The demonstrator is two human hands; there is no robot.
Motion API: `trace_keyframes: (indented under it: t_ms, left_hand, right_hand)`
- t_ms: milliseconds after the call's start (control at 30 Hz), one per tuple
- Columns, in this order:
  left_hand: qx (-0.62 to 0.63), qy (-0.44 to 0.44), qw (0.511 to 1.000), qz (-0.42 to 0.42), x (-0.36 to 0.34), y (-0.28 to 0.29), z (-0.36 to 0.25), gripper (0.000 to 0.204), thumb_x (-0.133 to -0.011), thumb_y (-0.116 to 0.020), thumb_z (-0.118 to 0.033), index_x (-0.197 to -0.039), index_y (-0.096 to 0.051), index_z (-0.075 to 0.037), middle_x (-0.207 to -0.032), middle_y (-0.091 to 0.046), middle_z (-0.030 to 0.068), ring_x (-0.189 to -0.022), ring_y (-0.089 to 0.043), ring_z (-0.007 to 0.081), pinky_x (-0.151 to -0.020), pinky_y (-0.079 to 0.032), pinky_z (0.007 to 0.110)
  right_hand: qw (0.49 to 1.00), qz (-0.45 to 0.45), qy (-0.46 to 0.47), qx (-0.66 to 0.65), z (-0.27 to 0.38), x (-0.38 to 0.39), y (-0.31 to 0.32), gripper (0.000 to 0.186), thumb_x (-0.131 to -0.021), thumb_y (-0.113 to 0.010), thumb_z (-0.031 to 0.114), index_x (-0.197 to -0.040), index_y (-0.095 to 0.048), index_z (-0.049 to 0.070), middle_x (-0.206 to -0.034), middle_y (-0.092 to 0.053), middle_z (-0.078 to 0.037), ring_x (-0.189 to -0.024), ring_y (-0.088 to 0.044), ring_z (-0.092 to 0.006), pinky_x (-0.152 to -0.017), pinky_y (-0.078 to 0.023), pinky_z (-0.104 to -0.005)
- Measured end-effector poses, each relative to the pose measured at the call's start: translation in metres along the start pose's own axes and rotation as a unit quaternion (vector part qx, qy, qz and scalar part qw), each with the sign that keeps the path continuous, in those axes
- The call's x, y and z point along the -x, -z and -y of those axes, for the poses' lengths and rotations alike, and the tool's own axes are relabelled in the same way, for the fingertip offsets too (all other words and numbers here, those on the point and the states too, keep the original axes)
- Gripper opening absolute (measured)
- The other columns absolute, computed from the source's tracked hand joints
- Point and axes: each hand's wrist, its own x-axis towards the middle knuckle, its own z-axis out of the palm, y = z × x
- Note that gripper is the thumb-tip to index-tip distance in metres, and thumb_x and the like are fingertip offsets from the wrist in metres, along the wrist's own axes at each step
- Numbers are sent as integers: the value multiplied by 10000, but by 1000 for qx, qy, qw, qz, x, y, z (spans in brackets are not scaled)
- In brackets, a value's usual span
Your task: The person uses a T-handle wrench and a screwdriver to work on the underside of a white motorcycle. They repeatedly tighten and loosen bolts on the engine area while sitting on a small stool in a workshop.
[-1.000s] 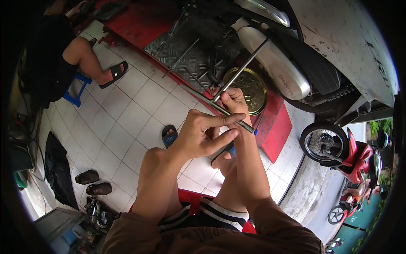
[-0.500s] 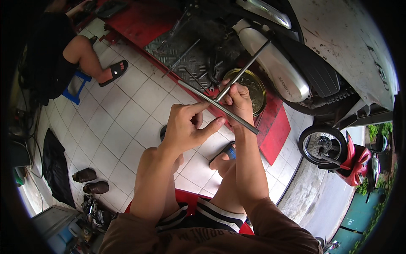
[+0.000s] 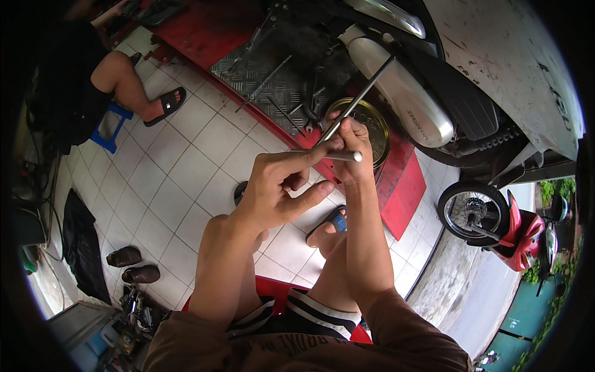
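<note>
My right hand (image 3: 357, 141) is closed around the shaft of a T-handle wrench (image 3: 368, 87), close to its crossbar. The long shaft slants away up and to the right, its far end in front of the motorcycle's silver exhaust cover (image 3: 406, 102). One end of the crossbar points toward me. My left hand (image 3: 273, 189) is beside it, index finger stretched against the handle and thumb held apart; its other fingers curl loosely. Behind my right hand sits a round gold-coloured tin (image 3: 387, 139), partly hidden. Its contents are hard to make out.
Several wrenches and rods (image 3: 266, 84) lie on the metal-plated red lift platform (image 3: 396, 204). Another person's leg (image 3: 127, 84) and a blue stool (image 3: 111, 127) are at the far left. Brown shoes (image 3: 139, 274) rest on the tiles. A red motorbike (image 3: 524, 242) stands outside.
The T-handle wrench has turned about its shaft: the crossbar, seen broadside before, now points its end toward me. My left index finger has moved slightly right along with it.
</note>
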Motion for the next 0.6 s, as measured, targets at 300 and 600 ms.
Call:
trace_keyframes:
  t_ms: [300, 600]
  left_hand:
    - [-116, 120, 984, -53, 5, -17, 5, 323, -814, -684, -130, -1107, -670, 5, -450, -382, 21, -398, -376, 108, -432, -324, 265]
    - [-183, 71, 978, 72, 3, -5, 9, 198, -858, -677, -189, -1007, -703, -61, -495, -481, 79, -403, -414, 151, -430, -339, 294]
  right_hand:
    - [1000, -19, 0, -23, -1, -5, -13, 312, -928, -629, 258, -1037, -651, -34, -590, -409, 49, -558, -313, -56, -541, -267, -223]
    - [997, 13, 11, -78, -3, -7, 13, 294, -946, -599, 263, -1048, -654, -7, -651, -464, 45, -554, -331, -44, -527, -258, -211]
